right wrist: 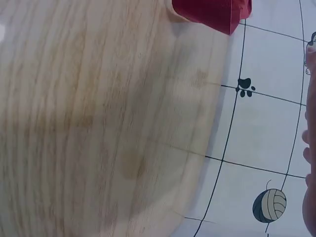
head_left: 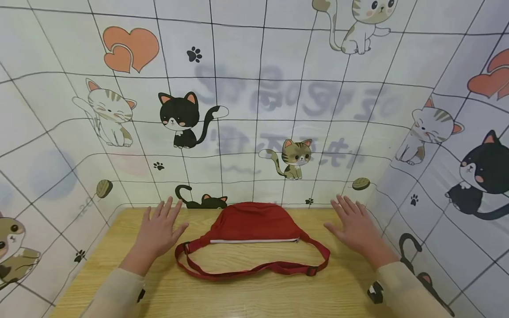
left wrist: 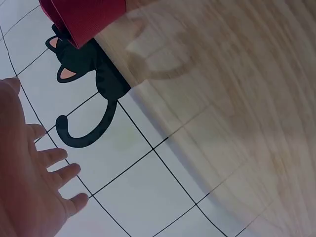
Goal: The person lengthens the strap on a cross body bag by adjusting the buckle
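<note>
A red waist bag [head_left: 254, 223] with a white zipper lies at the back middle of the wooden table, its red strap [head_left: 254, 270] looped in front. Left of it, the left hand [head_left: 159, 232] is spread palm down, apart from the bag. To the right, the right hand [head_left: 354, 225] is likewise spread, holding nothing. In the left wrist view, the left hand [left wrist: 37, 173] shows at the left edge and a corner of the bag [left wrist: 89, 17] at the top. The right wrist view shows part of the right hand [right wrist: 310, 143] and the bag's corner [right wrist: 212, 12].
Light cloth walls [head_left: 238, 53] with a black grid and printed cats stand behind and on both sides of the wooden table [head_left: 238, 298]. A small black object [head_left: 375, 292] is at the right wrist, beside the sleeve.
</note>
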A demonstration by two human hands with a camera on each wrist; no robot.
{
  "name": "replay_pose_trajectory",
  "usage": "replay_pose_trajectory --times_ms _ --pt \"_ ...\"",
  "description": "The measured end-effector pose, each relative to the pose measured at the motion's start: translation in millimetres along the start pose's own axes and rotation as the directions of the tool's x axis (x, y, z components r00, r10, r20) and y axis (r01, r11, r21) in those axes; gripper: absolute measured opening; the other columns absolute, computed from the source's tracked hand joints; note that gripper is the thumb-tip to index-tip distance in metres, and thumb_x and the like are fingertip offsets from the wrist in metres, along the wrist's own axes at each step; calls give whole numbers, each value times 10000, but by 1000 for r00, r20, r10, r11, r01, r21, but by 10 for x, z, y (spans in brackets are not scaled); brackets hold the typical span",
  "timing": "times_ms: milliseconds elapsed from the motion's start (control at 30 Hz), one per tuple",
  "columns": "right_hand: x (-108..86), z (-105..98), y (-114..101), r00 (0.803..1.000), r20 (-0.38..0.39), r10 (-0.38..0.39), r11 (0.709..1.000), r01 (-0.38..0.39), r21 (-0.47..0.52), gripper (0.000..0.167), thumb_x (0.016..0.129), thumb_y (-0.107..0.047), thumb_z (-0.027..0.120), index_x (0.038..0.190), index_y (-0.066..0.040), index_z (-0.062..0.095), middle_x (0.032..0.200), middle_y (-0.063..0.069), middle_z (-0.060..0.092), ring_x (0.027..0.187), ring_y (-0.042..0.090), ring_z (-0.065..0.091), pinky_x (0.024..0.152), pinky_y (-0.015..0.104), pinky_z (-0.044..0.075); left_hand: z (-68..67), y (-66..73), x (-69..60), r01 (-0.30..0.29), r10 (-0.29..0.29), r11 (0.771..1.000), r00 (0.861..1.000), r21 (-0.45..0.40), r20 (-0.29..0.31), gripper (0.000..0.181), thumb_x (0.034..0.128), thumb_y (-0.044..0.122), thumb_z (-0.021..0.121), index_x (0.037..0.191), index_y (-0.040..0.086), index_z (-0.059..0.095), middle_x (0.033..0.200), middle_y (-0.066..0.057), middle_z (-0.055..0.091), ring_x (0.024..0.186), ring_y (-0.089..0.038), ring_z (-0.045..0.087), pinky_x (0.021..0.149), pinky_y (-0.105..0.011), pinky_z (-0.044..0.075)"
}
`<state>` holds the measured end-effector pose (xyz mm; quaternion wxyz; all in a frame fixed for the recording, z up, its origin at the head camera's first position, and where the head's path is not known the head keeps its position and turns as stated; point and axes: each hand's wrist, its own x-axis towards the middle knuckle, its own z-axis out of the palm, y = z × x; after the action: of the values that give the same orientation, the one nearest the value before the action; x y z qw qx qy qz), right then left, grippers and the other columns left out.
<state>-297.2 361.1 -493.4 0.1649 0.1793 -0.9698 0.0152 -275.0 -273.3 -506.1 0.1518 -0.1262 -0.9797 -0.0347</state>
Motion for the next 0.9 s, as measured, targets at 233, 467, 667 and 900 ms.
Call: replay_pose_trajectory --times_ms 233,467,667,900 --pt "-74 71 -229 986 -140 -93 982 114 149 658 1015 -416 792 1513 -28 607 1447 213 657 1348 471 587 1120 684 452 -71 290 -69 -35 31 982 999 -188 -22 534 1089 405 697 1467 33 639 1429 -213 660 1302 -471 638 1096 -680 472" --pt "-248 101 -604 960 -209 -186 890 255 379 459 963 -191 873 1377 -103 695 1285 -24 710 1145 233 695 935 522 598 -20 738 -138 -55 74 859 997 -509 18 298 1086 305 736 1326 129 720 1290 -47 713 1158 -286 711 1000 -535 575" --pt "-378 99 -832 941 -203 -270 842 333 424 450 929 -113 886 1339 -154 707 1222 -105 695 1060 170 695 897 410 597 36 1132 -193 -59 158 756 983 -652 95 283 1112 364 695 1326 181 712 1304 14 709 1198 -243 703 987 -493 585" --pt "-489 149 -904 936 -138 -324 838 351 417 464 938 -208 909 1350 -120 714 1259 -6 729 1051 150 689 892 413 605 159 1509 -194 -152 315 723 941 -674 126 403 1092 460 705 1386 187 671 1344 -5 700 1187 -165 688 977 -426 585"
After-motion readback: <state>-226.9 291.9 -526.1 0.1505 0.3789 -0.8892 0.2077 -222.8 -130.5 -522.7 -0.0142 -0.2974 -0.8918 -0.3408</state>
